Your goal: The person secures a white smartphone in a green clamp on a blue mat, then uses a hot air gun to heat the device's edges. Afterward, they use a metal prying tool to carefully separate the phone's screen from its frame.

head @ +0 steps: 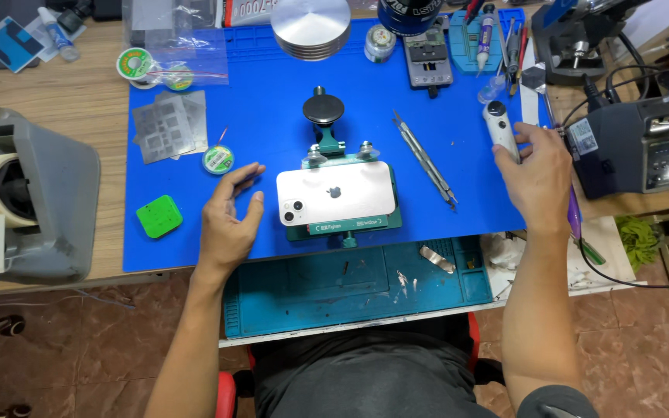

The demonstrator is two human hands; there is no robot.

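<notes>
Far left at 9 o'clock there's a grey tape dispenser with a cream roll on it; just inside the blue mat sit some metal stencils, a small solder wick spool and a green square block.

The left hand hovers over the mat right beside the phone, at its 9 o'clock; fingers are spread and loosely curled, holding nothing; can't tell if the fingertips actually touch the phone's edge.

The phone lies back up, white, with 2 camera lenses at its left end, clamped in a green holder in the middle of the mat; a black knob sticks out at the holder's 12 o'clock; a stack of metal discs is further up.

At the phone's 2 o'clock lie 2 thin metal pry tools, slanted.

The right hand is at 3 o'clock on the mat's edge, fingers wrapped round the lower end of a white pen-shaped tool pointing to 12; a dark soldering station sits just past it; a teal mat lies at 6 o'clock.
</notes>
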